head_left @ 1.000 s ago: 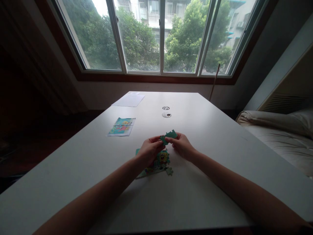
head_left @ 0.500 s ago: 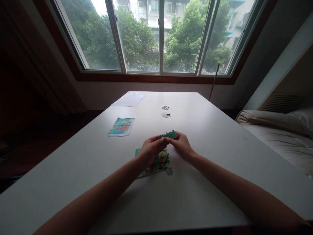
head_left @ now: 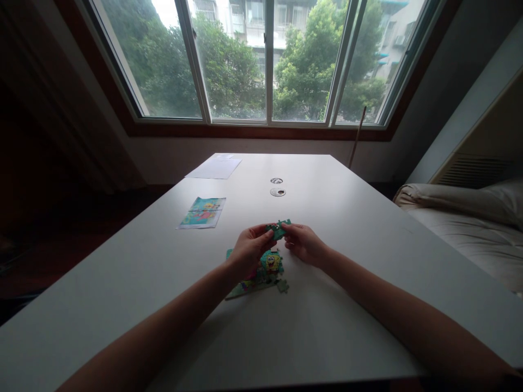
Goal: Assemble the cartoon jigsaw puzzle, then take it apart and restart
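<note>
Between my two hands, a little above the table, are green jigsaw puzzle pieces (head_left: 278, 231); how many is hard to make out. My left hand (head_left: 250, 247) is closed on them from the left. The fingertips of my right hand (head_left: 304, 243) pinch them at their right edge. Below lies a partly joined cartoon jigsaw puzzle (head_left: 271, 264) with a yellow character on it, its left part hidden behind my left hand and wrist. One pale green piece (head_left: 283, 286) sits at the puzzle's lower right corner.
On the white table (head_left: 351, 228), a colourful cartoon picture sheet (head_left: 202, 212) lies to the left. Farther back are a white paper sheet (head_left: 215, 167) and two small round discs, one nearer (head_left: 278, 192) and one farther (head_left: 277, 181). A covered couch (head_left: 461, 218) stands at the right.
The green pieces have turned and shifted slightly left in my hands. My right hand has changed its grip, its thumb drawn back to the pieces' right edge.
</note>
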Motion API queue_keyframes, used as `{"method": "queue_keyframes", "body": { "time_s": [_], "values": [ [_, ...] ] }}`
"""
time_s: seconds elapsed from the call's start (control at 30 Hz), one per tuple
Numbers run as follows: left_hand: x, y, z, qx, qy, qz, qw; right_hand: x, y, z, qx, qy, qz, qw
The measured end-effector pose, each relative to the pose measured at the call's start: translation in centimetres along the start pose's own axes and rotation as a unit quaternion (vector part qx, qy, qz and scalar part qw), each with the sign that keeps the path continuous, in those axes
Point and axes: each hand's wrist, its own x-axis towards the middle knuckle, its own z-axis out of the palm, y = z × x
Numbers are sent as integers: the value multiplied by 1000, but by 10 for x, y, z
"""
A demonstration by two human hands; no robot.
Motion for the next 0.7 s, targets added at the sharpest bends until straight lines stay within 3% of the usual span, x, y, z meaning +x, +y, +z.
{"method": "queue_keyframes", "body": {
  "time_s": [0.1,0.2,0.33,0.43,0.5,0.57,0.63,0.7],
  "values": [
    [1,0,-1,0,1,-8,1000,1,0,-3,-54,-22,-70,996],
    [3,-1,-4,8,0,-14,1000,1,-2,-6,-164,-32,-167,972],
    [4,-3,-8,31,-5,-6,999,-2,-5,-8,-308,-7,-215,927],
    [3,-5,-10,46,-11,6,999,-8,-7,-5,-401,36,-270,875],
    [2,-5,-10,49,-13,10,999,-13,-7,-2,-442,44,-325,835],
    [2,-5,-10,46,-17,10,999,-16,-7,1,-454,42,-355,817],
    [2,-5,-9,39,-21,7,999,-16,-7,3,-416,48,-334,845],
    [3,-4,-9,31,-26,4,999,-14,-6,4,-315,51,-261,911]
  ]
}}
